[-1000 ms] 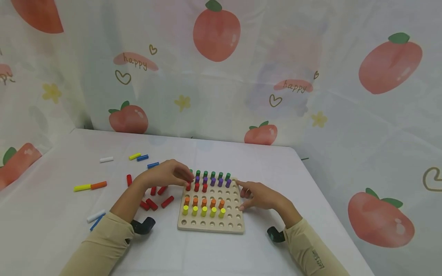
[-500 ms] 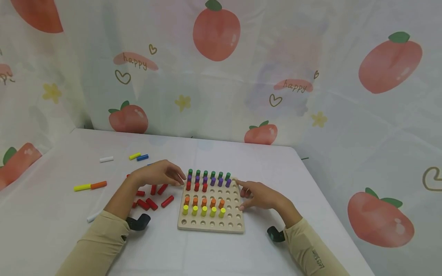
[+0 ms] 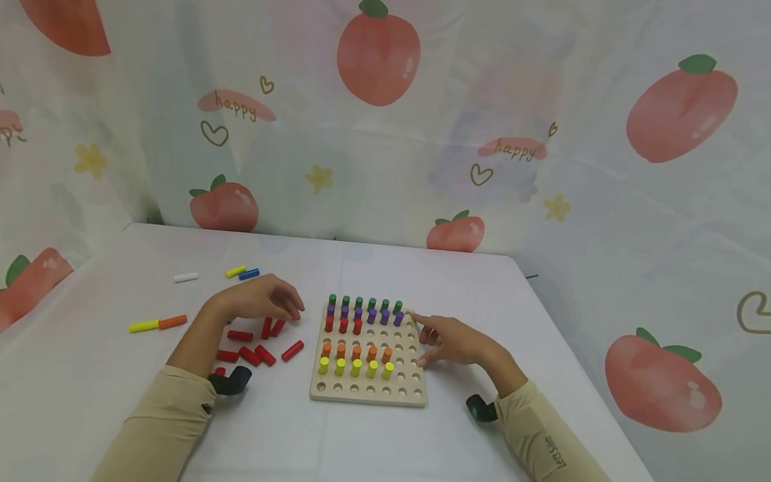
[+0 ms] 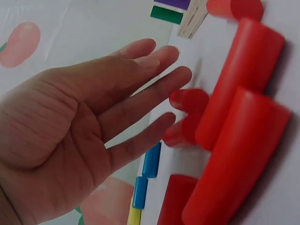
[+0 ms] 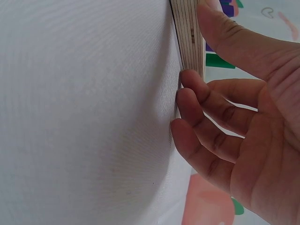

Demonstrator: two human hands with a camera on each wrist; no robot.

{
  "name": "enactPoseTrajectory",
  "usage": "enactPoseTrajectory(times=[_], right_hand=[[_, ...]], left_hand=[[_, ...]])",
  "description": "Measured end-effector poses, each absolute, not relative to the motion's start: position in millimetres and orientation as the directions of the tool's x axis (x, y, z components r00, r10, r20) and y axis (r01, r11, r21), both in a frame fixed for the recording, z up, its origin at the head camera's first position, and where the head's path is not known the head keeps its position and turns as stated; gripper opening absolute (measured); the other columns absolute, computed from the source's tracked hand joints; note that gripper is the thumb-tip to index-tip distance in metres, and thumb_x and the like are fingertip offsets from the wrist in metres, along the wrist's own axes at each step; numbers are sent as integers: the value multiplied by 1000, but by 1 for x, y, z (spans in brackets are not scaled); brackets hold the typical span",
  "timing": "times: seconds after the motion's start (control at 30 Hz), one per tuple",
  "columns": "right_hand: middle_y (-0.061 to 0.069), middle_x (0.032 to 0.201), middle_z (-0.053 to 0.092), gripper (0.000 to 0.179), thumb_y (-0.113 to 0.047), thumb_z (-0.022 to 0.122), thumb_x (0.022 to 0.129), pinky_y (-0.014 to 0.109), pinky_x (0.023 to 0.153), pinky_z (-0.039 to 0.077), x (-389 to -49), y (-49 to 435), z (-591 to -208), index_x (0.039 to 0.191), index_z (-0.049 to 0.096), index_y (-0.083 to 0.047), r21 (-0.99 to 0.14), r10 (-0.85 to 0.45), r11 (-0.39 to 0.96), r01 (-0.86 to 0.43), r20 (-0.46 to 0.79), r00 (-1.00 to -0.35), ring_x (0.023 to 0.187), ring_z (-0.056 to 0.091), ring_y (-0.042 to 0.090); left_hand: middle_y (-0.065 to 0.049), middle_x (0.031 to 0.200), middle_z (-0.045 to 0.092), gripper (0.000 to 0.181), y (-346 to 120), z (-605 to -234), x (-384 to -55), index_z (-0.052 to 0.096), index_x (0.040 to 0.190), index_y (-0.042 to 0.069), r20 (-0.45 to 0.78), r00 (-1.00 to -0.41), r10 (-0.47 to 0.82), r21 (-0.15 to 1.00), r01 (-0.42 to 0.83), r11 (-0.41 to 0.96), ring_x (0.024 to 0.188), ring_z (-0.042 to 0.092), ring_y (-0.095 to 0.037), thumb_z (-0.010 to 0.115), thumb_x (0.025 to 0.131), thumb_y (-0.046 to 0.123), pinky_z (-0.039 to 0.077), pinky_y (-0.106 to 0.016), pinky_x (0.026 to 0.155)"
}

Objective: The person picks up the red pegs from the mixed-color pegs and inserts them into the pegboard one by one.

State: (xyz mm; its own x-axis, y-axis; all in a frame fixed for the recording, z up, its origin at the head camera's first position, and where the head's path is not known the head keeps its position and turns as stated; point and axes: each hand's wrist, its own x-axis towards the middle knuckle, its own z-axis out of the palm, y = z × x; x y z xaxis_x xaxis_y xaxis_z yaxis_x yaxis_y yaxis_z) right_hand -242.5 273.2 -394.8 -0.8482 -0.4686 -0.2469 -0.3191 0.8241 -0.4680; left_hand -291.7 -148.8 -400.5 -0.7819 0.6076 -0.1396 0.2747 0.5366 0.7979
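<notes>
My left hand (image 3: pixel 259 298) hovers over loose red pegs (image 3: pixel 292 350) left of the wooden pegboard (image 3: pixel 367 396). The left wrist view shows that hand's fingers loosely extended and holding nothing, close to the red pegs (image 4: pixel 239 159). Upright in the board stand green, purple, orange and yellow rows, plus 3 red pegs (image 3: pixel 358 327) in a row below the purple. My right hand (image 3: pixel 454 341) rests at the board's right side, index finger near the far corner and thumb low on the edge. In the right wrist view, the thumb touches the board's layered edge (image 5: pixel 192 42).
Farther left lie a white peg (image 3: pixel 186 278), a yellow peg (image 3: pixel 235 272), a blue peg (image 3: pixel 249 274), and another yellow peg (image 3: pixel 143 327) end to end with an orange peg (image 3: pixel 173 322). A fruit-patterned curtain (image 3: pixel 385 174) stands behind the white table (image 3: pixel 482 442).
My left hand has drawn back leftward from the red row on the board to above the loose red pegs. The right hand and the board have stayed in place.
</notes>
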Motion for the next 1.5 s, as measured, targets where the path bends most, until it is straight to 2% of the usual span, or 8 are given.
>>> enactPoseTrajectory(times=[0.3, 0.5, 1.0, 1.2, 1.5], right_hand=[[-1, 103, 58, 93, -24, 89, 83, 37, 85, 50, -242, 273, -394, 159, 38, -5, -460, -478, 822, -334, -241, -845, 97, 55, 21], [-1, 103, 58, 93, -24, 89, 83, 36, 84, 50, -242, 273, -394, 159, 39, -6, -466, -465, 826, -317, -247, -850, 97, 55, 20], [-1, 103, 58, 93, -24, 89, 83, 36, 86, 50, -242, 272, -395, 159, 39, -5, -459, -463, 830, -318, -247, -851, 97, 55, 20], [-1, 102, 58, 92, -22, 89, 83, 35, 85, 50, -241, 272, -394, 159, 39, -5, -454, -457, 834, -313, -252, -853, 97, 54, 20], [-1, 102, 58, 92, -23, 89, 83, 35, 84, 50, -243, 272, -396, 159, 39, -6, -450, -457, 836, -315, -251, -853, 97, 54, 19]], left_hand=[[-7, 107, 75, 28, -168, -403, -292, 72, 117, 2, -153, -789, 595, 802, 253, 542, 100, 72, -24, 71, 91, -8, 59, -38, 87], [-7, 107, 75, 32, -173, -406, -293, 71, 118, 1, -126, -782, 610, 796, 288, 533, 102, 71, -25, 72, 88, -11, 59, -38, 89], [-1, 105, 72, 35, -166, -412, -293, 74, 117, 9, -166, -830, 532, 762, 235, 604, 99, 67, -22, 73, 87, -11, 60, -36, 83], [0, 105, 71, 38, -165, -414, -294, 75, 116, 11, -176, -831, 528, 751, 234, 618, 99, 66, -21, 74, 86, -11, 60, -34, 80], [0, 107, 72, 37, -168, -412, -292, 74, 118, 10, -165, -827, 538, 764, 238, 599, 100, 67, -21, 75, 86, -9, 59, -36, 84]])
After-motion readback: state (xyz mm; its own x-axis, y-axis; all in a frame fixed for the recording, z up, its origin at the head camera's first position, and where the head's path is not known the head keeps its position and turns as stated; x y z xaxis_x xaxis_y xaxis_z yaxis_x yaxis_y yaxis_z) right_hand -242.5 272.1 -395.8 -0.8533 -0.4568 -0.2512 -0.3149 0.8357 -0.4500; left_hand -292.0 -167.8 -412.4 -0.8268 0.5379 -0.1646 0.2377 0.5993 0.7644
